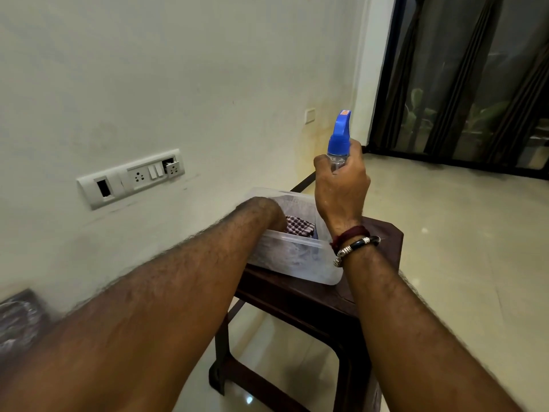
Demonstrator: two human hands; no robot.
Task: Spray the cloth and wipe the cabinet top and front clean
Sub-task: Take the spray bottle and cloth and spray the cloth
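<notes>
My right hand grips a clear spray bottle with a blue trigger head, held upright above a clear plastic tub. Inside the tub lies a folded checked cloth in maroon and white. My left hand reaches down into the tub beside the cloth; its fingers are hidden behind the wrist and the tub wall, so I cannot tell whether they hold the cloth. The tub stands on a dark brown stool. A dark edge at the lower left may be the cabinet.
A white wall with a switch and socket panel runs along the left. Pale floor tiles spread to the right. Dark curtains over a window fill the upper right.
</notes>
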